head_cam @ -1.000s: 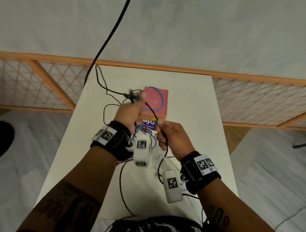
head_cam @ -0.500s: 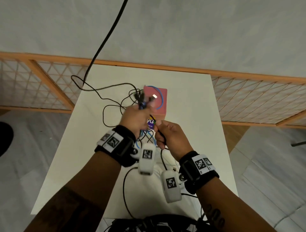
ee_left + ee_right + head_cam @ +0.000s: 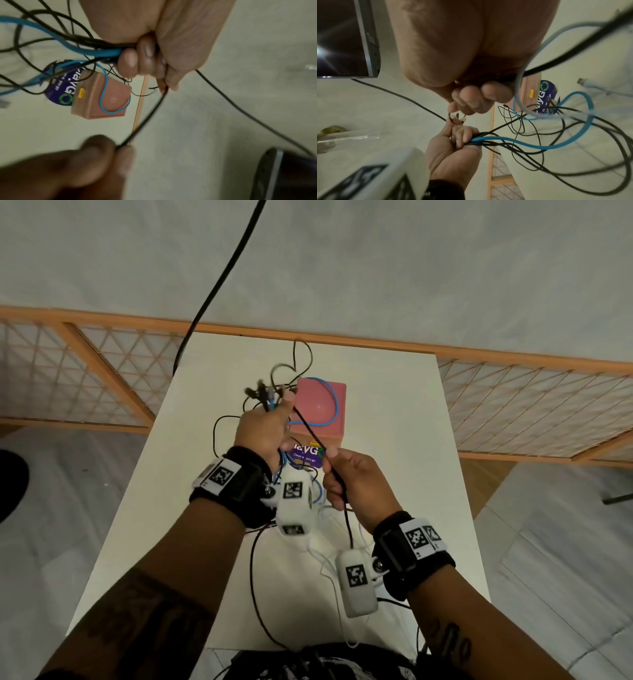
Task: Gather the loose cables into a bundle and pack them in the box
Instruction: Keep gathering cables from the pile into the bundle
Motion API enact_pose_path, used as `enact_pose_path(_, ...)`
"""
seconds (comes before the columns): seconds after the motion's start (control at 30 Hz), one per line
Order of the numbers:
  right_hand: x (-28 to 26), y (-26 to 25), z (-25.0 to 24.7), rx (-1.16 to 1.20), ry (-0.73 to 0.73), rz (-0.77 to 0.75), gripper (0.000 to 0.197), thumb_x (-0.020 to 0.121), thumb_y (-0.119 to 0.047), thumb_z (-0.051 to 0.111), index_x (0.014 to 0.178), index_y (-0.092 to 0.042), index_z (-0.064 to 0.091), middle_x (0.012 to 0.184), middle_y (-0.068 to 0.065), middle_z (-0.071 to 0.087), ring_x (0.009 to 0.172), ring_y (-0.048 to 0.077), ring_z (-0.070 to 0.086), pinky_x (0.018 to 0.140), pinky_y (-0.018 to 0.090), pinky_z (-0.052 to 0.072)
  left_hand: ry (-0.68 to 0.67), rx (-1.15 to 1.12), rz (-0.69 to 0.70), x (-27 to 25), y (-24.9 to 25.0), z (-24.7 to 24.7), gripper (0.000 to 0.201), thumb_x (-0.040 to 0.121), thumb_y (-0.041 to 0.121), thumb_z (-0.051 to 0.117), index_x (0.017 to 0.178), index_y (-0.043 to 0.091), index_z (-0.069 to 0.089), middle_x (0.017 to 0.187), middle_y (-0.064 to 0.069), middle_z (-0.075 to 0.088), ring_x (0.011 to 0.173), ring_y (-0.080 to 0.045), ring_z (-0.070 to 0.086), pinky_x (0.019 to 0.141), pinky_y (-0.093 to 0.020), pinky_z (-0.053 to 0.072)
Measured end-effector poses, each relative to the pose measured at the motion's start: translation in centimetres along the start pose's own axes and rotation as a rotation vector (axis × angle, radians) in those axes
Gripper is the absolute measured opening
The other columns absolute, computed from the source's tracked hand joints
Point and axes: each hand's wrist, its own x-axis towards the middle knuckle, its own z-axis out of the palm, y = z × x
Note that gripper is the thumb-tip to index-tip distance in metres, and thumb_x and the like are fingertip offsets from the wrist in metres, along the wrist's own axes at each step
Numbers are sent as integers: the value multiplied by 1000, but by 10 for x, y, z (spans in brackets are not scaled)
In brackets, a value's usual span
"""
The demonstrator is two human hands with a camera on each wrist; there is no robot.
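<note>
My left hand (image 3: 270,419) is raised over the white table (image 3: 394,412) and grips a bundle of cables (image 3: 82,44), several black and one thick blue, with the plug ends (image 3: 262,393) sticking out past the fingers. One black cable (image 3: 308,429) runs taut from that fist to my right hand (image 3: 334,470), which pinches it between thumb and fingers (image 3: 123,150). Just beyond both hands sits the pink box (image 3: 322,409), and a thin blue cable (image 3: 334,402) loops across its top. Loose black loops (image 3: 573,159) hang below the bundle.
A purple printed packet (image 3: 305,455) lies against the box's near side. A white cable (image 3: 327,546) lies on the table near me. A thick black lead (image 3: 219,285) hangs from above at the far left. An orange lattice fence (image 3: 513,405) runs behind the table.
The loose black cable tail has swept from the table's far left to a loop beyond the box. My left hand has stayed raised with the bundle; my right hand still pinches the black cable.
</note>
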Motion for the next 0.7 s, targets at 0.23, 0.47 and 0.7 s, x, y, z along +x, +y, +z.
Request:
enact_pose_path(0.23,1,1,-1,-49,-18,5,34,107,-27,46,78,-12,56,52,-1,35,40,16,30,43,26,26,-57,62,41,-7,-13,0,27,97,31,69,85,8,61,47,9,33,39,-9,26,40,-23,23)
enact_pose_path(0.47,4,-2,-1,-60,-8,-20,34,108,-27,44,83,-7,56,53,-1,35,41,15,29,39,20,29,-355,178,18,-21,-25,3,23,95,28,71,95,6,65,65,-11,52,43,-12,40,40,-21,25)
enact_pose_path(0.7,-1,-1,-3,-104,-109,42,23,107,-26,45,92,-11,55,58,4,36,44,18,39,42,19,28,-88,35,132,3,-9,-1,47,98,33,67,109,-13,66,49,10,31,43,-12,25,44,-25,26)
